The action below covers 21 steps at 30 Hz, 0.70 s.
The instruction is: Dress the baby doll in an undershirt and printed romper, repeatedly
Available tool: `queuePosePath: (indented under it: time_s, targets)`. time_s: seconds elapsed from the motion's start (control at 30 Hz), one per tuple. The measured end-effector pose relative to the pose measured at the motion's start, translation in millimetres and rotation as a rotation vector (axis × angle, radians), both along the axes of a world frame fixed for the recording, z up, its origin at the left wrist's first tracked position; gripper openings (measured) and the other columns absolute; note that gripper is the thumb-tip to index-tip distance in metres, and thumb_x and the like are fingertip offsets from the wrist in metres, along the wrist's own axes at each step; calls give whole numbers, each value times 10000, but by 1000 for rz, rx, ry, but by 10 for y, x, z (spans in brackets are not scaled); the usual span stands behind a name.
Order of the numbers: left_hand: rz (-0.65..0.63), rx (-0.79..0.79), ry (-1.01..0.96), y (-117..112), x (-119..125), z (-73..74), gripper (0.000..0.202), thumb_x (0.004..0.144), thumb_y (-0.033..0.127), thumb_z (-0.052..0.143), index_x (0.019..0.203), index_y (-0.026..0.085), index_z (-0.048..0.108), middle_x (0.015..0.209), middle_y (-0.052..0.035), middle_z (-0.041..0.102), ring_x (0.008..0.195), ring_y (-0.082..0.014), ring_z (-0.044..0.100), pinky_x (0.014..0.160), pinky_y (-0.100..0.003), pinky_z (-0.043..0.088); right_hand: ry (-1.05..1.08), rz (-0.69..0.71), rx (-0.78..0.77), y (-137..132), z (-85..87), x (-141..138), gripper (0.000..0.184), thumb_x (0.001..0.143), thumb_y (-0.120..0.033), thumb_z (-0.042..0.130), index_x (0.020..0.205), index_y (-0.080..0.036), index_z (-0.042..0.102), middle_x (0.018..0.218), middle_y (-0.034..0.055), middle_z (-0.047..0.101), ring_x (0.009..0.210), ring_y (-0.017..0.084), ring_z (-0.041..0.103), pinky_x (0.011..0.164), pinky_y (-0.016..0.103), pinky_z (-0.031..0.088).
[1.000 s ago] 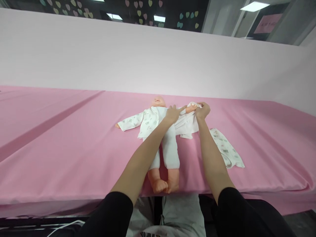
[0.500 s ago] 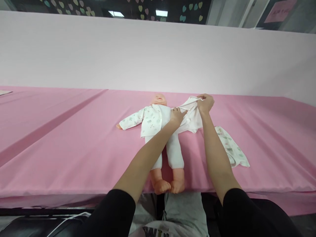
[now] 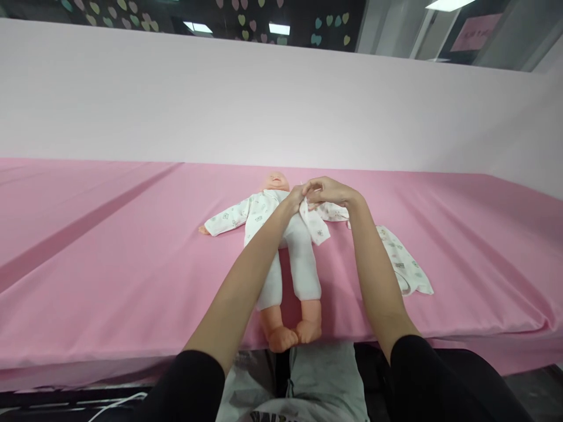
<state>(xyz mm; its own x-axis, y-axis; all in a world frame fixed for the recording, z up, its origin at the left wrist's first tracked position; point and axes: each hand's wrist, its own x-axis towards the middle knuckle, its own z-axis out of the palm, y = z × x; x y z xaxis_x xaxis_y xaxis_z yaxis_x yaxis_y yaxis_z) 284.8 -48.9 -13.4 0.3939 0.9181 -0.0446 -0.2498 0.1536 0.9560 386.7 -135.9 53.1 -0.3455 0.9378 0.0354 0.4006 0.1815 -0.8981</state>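
A baby doll (image 3: pixel 300 264) with a white cloth body lies on its back, feet toward me. It wears a white printed baby shirt (image 3: pixel 259 214) whose front is spread open. My left hand (image 3: pixel 295 198) is at the doll's chest, fingers closed at the shirt's edge. Right beside it, my right hand (image 3: pixel 328 192) pinches the front panel on the right, which hangs down below the fingers. The shirt's right sleeve shows beyond my right wrist. My hands hide part of the chest and the shirt's collar.
A pink sheet (image 3: pixel 132 264) covers the table. White printed baby clothing (image 3: pixel 403 264) lies folded to the right, partly behind my right forearm. A white wall panel (image 3: pixel 220 99) rises behind the table. The doll's feet lie near the front edge.
Both hands have moved left to the doll's chest and come together. The shirt's right front panel, stretched out to the side before, is now folded back toward the body. The view has shifted slightly.
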Motion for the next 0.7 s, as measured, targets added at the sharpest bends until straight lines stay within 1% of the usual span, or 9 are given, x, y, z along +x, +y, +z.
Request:
queuePosePath:
  time_s: [0.07, 0.13, 0.17, 0.23, 0.3, 0.4, 0.5, 0.63, 0.7]
  targets:
    - [56, 36, 121, -35, -42, 57, 541, 690, 109, 607, 1216, 94, 483, 952, -116, 639, 910, -241, 612, 805, -342, 478, -10, -2, -74, -18, 10, 84, 175, 671, -70, 682, 809, -127, 590, 763, 43, 627, 706, 152, 626, 675, 331, 578]
    - [136, 238, 387, -48, -114, 154, 723, 607, -9, 590, 1298, 117, 420, 1096, -125, 605, 1070, -256, 551, 908, -343, 430, -87, -120, -77, 10, -12, 181, 134, 698, -64, 657, 796, -116, 583, 764, 69, 632, 706, 163, 632, 652, 337, 586]
    - [167, 381, 561, -43, -160, 217, 750, 589, -33, 574, 1307, 121, 418, 1135, -125, 592, 1119, -260, 523, 942, -338, 408, -152, -206, -62, 36, -33, 221, 113, 698, -50, 645, 770, -110, 583, 760, 80, 632, 699, 169, 631, 637, 336, 586]
    - [207, 654, 919, -13, -270, 350, 689, 595, -31, 548, 1264, 119, 480, 1154, -121, 590, 1138, -260, 511, 952, -325, 402, -308, -353, -37, 101, -91, 268, 94, 679, -23, 630, 703, -104, 589, 734, 90, 629, 670, 175, 625, 609, 330, 580]
    - [231, 756, 1126, 31, -390, 465, 604, 607, -11, 537, 1195, 127, 546, 1161, -112, 593, 1080, -248, 547, 904, -307, 434, -441, -424, -31, 162, -155, 270, 93, 662, -20, 627, 670, -110, 606, 738, 87, 635, 644, 177, 622, 587, 319, 566]
    - [271, 698, 1272, 91, -570, 537, 527, 610, 8, 541, 1120, 128, 602, 1110, -115, 622, 976, -238, 595, 832, -297, 469, -591, -447, -32, 215, -235, 227, 89, 669, -62, 639, 734, -123, 640, 819, 91, 655, 648, 187, 635, 560, 297, 537]
    - [328, 647, 1353, 103, -756, 486, 438, 632, 47, 560, 1058, 110, 640, 1053, -139, 643, 965, -264, 599, 826, -324, 473, -796, -417, -21, 219, -282, 180, 176, 688, -114, 655, 862, -134, 649, 906, 104, 661, 743, 205, 648, 598, 288, 519]
    - [362, 679, 1172, 22, -1083, 323, 296, 735, 155, 513, 988, 138, 666, 1005, -98, 670, 930, -215, 610, 827, -282, 468, -932, -367, 2, 221, -325, 130, 312, 686, -163, 683, 991, -130, 627, 982, 128, 653, 893, 245, 622, 703, 321, 499]
    - [429, 706, 1137, -46, -1291, 224, 317, 769, 151, 451, 1009, 145, 658, 1021, -82, 672, 964, -201, 602, 854, -276, 454, -936, -352, 22, 240, -356, 101, 362, 695, -172, 673, 1049, -135, 607, 1023, 138, 642, 950, 261, 599, 737, 334, 486]
